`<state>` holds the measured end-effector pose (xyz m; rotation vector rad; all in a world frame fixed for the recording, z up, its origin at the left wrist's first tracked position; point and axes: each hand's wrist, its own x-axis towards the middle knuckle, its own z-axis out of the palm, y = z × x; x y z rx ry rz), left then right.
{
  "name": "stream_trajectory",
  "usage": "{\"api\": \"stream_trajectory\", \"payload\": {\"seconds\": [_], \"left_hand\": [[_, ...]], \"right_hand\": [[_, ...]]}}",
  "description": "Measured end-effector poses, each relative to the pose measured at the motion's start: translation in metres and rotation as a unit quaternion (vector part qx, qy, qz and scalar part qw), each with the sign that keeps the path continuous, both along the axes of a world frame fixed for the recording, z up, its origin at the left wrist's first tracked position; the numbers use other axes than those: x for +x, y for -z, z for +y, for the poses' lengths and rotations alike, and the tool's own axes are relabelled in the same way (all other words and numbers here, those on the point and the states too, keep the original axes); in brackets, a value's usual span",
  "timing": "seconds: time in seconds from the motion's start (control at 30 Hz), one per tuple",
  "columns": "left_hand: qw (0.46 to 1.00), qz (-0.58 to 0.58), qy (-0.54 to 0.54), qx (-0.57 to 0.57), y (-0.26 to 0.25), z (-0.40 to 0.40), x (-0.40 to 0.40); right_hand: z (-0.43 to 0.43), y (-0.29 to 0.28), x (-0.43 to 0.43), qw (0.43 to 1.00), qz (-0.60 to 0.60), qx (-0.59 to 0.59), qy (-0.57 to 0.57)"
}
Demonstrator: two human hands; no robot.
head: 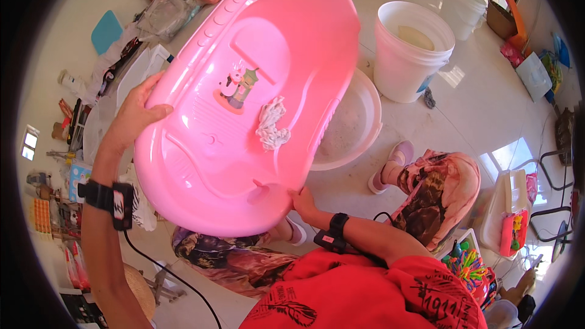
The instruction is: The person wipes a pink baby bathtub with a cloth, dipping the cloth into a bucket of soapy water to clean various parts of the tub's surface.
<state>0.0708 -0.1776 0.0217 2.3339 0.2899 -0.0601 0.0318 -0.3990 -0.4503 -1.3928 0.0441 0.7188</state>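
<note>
A pink plastic baby bathtub [215, 146] with a panda picture on its floor is tilted in front of me. My left hand [139, 112] grips its rim at the left, thumb over the edge. At the lower right, my right hand [302, 203] holds the rim, its fingers partly hidden. A crumpled wet cloth [273, 125] lies inside the tub, touched by neither hand. Partly behind the tub, a round whitish basin [349, 128] holds cloudy water on the floor. To the right stands a white plastic bucket [406, 64] with something pale in it.
A dark scrubbing pad [429, 98] lies beside the bucket on the tiled floor. Farther back stands another pale bucket [464, 9]. Household goods line the left wall. At the right are a toy-filled container [502, 210] and black metal tubing [550, 212].
</note>
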Motion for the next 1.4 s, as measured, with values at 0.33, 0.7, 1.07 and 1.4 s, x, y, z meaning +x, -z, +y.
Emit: {"api": "stream_trajectory", "payload": {"seconds": [0.33, 0.7, 1.07, 1.4], "left_hand": [[0.973, -0.069, -0.017, 0.219, 0.03, 0.041, 0.0], [0.949, -0.141, -0.047, 0.277, 0.048, 0.063, -0.004], [0.953, -0.12, -0.06, 0.272, 0.041, 0.051, -0.002], [0.97, -0.096, -0.053, 0.217, 0.03, 0.037, -0.008]], "right_hand": [[-0.018, -0.05, 0.022, 0.982, 0.053, -0.103, -0.15], [-0.098, -0.219, 0.114, 0.866, -0.133, -0.205, -0.436], [-0.193, -0.466, 0.208, 0.703, -0.441, -0.457, -0.319], [-0.056, -0.249, 0.296, 0.637, -0.545, -0.231, -0.493]]}}
